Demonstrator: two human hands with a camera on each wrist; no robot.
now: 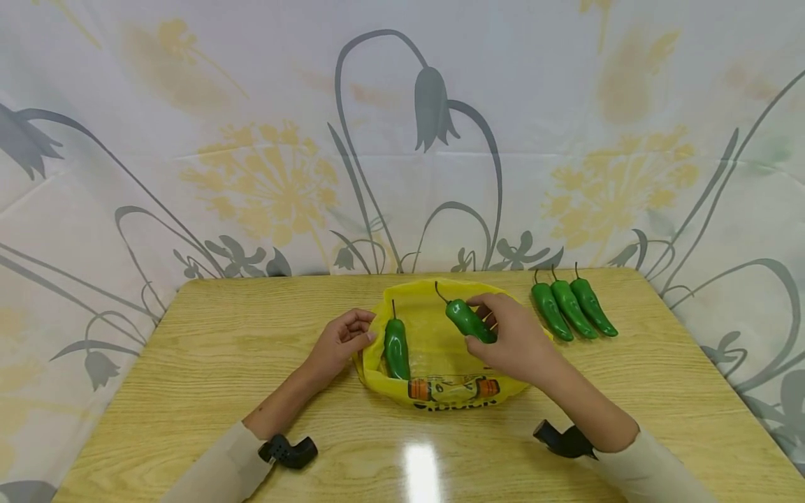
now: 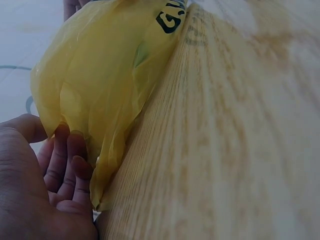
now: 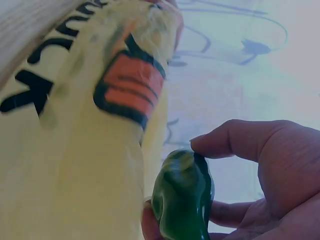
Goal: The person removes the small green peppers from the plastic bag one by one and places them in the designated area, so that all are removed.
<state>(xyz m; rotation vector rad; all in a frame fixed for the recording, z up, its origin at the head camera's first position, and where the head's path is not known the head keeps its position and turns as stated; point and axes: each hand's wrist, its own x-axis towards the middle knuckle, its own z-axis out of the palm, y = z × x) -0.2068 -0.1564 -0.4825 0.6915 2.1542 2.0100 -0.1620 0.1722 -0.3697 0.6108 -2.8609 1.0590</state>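
A yellow plastic bag [image 1: 434, 353] with printed lettering lies opened wide on the table. My left hand [image 1: 340, 342] pinches its left rim between thumb and fingers; the left wrist view shows the thin film [image 2: 95, 75] gathered at the fingertips. Over the bag's right part, my right hand [image 1: 512, 335] grips a green chili pepper [image 1: 467, 320] by its body, its stem pointing up and left. That pepper [image 3: 182, 195] appears close beside the bag's wall in the right wrist view. Another green pepper [image 1: 396, 348] rests inside the bag at the left, stem upward.
Three green peppers [image 1: 569, 307] lie side by side at the table's back right, stems toward the wall. A floral sheet [image 1: 402, 140] hangs behind the wooden table [image 1: 251, 314]. Black wrist cameras [image 1: 289, 452] sit on both forearms.
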